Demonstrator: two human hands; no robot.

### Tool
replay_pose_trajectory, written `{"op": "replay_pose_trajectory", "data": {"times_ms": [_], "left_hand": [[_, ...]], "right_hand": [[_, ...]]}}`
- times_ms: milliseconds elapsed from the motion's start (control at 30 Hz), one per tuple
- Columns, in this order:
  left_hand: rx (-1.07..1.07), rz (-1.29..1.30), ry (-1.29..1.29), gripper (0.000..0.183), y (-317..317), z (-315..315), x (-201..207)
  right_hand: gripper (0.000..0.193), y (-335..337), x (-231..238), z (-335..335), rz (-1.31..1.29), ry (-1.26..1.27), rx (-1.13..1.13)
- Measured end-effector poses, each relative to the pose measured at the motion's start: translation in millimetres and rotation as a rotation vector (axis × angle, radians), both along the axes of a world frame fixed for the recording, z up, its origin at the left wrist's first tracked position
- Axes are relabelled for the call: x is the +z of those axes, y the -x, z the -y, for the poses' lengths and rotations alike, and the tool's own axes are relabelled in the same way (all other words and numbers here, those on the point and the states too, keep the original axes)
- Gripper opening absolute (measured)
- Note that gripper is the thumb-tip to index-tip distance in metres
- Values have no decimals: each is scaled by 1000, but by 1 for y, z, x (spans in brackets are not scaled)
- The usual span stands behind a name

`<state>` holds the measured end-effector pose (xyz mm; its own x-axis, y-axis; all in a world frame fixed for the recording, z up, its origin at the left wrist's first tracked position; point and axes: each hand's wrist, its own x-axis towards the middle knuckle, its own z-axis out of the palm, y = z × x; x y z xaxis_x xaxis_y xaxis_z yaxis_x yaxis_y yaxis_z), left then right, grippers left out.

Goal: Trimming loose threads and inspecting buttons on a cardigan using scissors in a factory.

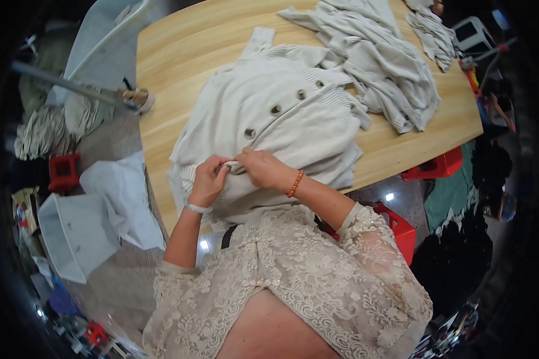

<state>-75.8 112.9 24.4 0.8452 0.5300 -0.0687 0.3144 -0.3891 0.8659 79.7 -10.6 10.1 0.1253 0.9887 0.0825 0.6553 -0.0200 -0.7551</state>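
A cream knit cardigan [221,113] with several dark buttons down its front lies spread on the wooden table [173,66]. Along its near edge, my left hand [209,179] pinches the ribbed knit between thumb and fingers. Close beside it on the right, my right hand [263,169] is closed on the same bit of placket, just below the lowest visible button [250,133]. The fabric is bunched between the two hands. Whatever lies under my fingertips is too small and covered to make out.
More cream knit garments [383,72] are heaped at the table's far right. White plastic bins [81,233] stand to the left, near a metal pole [66,82]. Red stools [395,230] are at the right, beside dark cloth piles [455,257] on the floor.
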Motion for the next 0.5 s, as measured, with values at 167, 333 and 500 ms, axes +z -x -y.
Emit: {"op": "replay_pose_trajectory", "data": {"times_ms": [167,333,500], "left_hand": [[65,46,87,14,8,-1,-16],[80,128,359,16,3,0,-11],[37,114,366,14,5,-7,-13]], "right_hand": [[23,2,-5,-3,46,-78,13],[20,-14,9,-7,-68,-136,111],[13,-14,9,-8,-220,-141,149]]}}
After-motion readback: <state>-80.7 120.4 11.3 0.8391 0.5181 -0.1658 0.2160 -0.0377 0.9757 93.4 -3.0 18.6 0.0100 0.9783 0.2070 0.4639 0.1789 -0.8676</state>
